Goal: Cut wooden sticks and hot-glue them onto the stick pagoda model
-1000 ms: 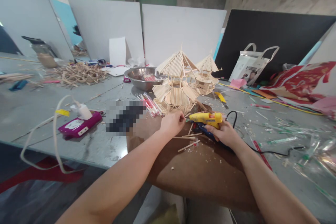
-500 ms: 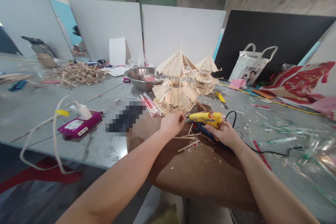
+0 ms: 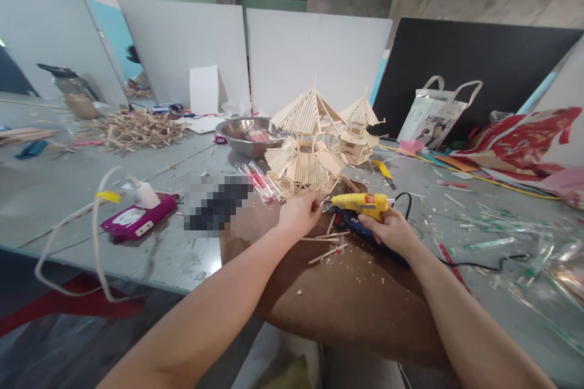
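Note:
My right hand [image 3: 393, 230] is wrapped round the handle of a yellow glue gun [image 3: 360, 202], whose nozzle points left. Close to that nozzle, my left hand [image 3: 300, 216] is closed in a pinch; whatever its fingertips hold is too small to make out. Right behind my left hand stands a pagoda model [image 3: 310, 152] built of thin wooden sticks, with tiered roofs. A dark blue tool [image 3: 356, 226] lies under the glue gun, partly hidden. Loose wooden sticks [image 3: 327, 253] rest on the brown board [image 3: 337, 304] below my hands.
A second stick pagoda [image 3: 358, 127] and a metal bowl [image 3: 244, 140] stand behind. To the left are a purple power strip [image 3: 137, 219] with a white cable and a pile of sticks [image 3: 137, 130]. Plastic wrappers [image 3: 497, 243] and a yellow cutter [image 3: 383, 170] lie right.
My right hand has shifted the glue gun very slightly to the right, so its nozzle sits a little farther from my left fingers. My left hand stays in place.

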`<state>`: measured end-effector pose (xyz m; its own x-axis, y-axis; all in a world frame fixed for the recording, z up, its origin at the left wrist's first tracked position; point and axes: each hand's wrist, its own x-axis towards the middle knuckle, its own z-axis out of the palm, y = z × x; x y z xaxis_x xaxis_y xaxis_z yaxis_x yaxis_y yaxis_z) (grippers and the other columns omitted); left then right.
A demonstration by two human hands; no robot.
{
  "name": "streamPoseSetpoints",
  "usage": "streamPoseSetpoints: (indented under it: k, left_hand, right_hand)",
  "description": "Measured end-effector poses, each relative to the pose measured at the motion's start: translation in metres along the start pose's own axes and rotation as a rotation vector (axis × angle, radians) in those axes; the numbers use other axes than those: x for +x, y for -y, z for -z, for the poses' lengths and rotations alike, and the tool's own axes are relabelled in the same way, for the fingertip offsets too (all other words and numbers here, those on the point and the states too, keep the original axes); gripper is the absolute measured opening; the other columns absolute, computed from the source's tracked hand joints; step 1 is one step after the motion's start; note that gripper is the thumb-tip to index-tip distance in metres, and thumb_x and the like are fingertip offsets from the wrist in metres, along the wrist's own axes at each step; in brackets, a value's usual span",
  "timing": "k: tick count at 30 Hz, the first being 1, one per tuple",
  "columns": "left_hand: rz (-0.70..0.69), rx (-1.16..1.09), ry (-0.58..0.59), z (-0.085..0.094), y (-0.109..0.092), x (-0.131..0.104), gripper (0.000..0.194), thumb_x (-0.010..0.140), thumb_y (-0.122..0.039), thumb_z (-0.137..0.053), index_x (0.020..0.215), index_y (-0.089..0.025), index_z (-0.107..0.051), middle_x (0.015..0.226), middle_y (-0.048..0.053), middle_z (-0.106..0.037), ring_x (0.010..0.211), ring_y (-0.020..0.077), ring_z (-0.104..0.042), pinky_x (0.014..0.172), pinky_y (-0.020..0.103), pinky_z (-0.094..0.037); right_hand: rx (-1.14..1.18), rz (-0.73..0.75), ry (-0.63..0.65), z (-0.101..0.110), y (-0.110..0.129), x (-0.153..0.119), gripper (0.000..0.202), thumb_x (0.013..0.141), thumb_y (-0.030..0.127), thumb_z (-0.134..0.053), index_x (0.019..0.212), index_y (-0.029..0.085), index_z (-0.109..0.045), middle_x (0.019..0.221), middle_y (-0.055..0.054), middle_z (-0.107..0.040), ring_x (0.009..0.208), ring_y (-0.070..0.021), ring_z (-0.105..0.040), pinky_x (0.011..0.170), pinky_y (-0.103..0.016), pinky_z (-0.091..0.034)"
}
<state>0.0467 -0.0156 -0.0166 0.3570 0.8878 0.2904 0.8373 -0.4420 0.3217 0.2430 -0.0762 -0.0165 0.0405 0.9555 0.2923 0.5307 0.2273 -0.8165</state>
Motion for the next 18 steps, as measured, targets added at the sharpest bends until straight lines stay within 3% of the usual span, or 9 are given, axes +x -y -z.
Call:
streamPoseSetpoints:
  k: [18]
  left_hand:
    - [0.055,-0.030,0.031,0.005,-0.005,-0.001,0.015,0.073,-0.028,-0.045,0.080,-0.021,-0.056,0.074,0.002,-0.060,0.074,0.0155,-0.055,0.062,0.024,-0.038]
  right_hand:
    - [-0.007,-0.055,0.000,0.001,-0.012,0.002,0.028,0.066,0.046,-0.054,0.066,0.018,-0.054,0.035,0.005,-0.044,0.029,-0.0107,-0.040,0.032,-0.023,-0.033]
